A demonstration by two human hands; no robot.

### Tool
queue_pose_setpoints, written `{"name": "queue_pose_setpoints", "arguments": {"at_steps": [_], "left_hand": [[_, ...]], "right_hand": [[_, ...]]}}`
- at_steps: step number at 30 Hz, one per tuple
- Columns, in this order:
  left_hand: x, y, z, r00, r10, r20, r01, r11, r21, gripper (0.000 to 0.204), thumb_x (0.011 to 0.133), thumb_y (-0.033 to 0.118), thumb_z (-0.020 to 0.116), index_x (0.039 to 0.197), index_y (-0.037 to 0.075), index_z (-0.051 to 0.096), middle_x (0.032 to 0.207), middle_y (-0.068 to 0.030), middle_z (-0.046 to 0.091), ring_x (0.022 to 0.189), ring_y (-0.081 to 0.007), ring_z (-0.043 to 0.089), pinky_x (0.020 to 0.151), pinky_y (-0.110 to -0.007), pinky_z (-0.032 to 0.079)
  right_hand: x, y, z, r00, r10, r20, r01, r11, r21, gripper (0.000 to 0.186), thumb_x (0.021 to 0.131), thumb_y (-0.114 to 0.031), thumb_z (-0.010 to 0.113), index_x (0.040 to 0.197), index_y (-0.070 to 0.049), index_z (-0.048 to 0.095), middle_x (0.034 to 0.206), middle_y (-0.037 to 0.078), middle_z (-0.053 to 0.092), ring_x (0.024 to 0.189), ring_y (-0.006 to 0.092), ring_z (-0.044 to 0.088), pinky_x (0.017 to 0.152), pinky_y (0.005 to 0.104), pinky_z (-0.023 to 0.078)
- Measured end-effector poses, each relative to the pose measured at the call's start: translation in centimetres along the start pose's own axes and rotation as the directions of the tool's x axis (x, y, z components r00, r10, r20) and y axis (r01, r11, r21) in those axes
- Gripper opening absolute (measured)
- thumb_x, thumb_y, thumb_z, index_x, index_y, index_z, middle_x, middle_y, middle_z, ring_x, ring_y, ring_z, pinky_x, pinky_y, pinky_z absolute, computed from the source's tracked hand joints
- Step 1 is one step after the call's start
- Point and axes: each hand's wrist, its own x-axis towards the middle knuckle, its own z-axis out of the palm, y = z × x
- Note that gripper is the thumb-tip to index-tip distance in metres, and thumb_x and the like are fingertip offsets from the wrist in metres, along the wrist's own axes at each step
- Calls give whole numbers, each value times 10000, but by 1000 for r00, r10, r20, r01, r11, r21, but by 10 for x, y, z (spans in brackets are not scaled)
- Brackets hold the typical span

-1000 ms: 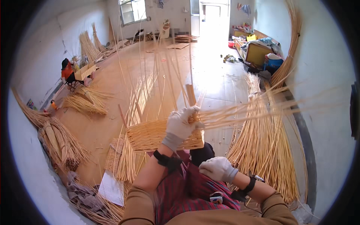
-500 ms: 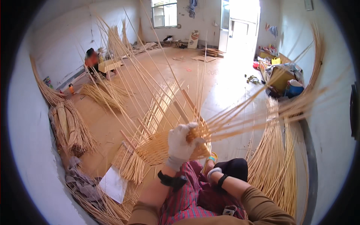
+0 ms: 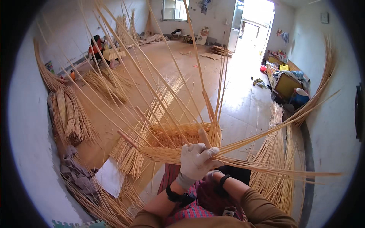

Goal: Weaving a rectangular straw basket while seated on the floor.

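Observation:
A half-woven wicker basket (image 3: 161,155) tilts over my lap, its hollow inside facing up. Tall thin canes fan upward from its rim, and short thick pegs (image 3: 128,139) stand at its corners. My gloved left hand (image 3: 195,161) is closed round the near right part of the rim, beside one peg (image 3: 204,137). From under its fingers a bundle of long wicker rods (image 3: 262,164) stretches out to the right. My right hand (image 3: 211,174) is low behind the left one; its fingers are hidden.
Loose wicker bundles lie on the floor at right (image 3: 270,163) and along the left wall (image 3: 72,117). A woven strip of canes (image 3: 131,163) and a white sheet (image 3: 109,177) are at left. Farther off, a person (image 3: 96,45) sits by a bench.
The basket has turned, so more of its inside shows. The long rods at the right have swung lower and blur less. My right hand has come up closer to the left one.

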Motion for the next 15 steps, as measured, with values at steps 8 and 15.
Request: {"name": "queue_pose_setpoints", "arguments": {"at_steps": [8, 15], "left_hand": [[-5, 8, -3, 999, 13, -29, -14, 999, -30, 533, 588, 477, 878, 1046, 246, 735, 804, 8, 530, 771, -244, 547, 716, -406, 368], [-5, 11, 1, 997, 64, 54, -57, 992, -110, 568, 662, 470, 847, 1175, 266, 712, 885, 22, 587, 807, -203, 596, 724, -393, 365]], "right_hand": [[-21, 29, -59, 966, -136, -218, 182, 961, 208, 328, 875, -198, 670, 1169, -53, 690, 1174, 167, 678, 1072, 320, 655, 918, 410, 518], [-84, 129, -44, 265, 669, -695, 624, 431, 652, 340, 864, -61, 662, 1200, -16, 679, 1283, 168, 623, 1143, 360, 606, 994, 411, 487]]}}
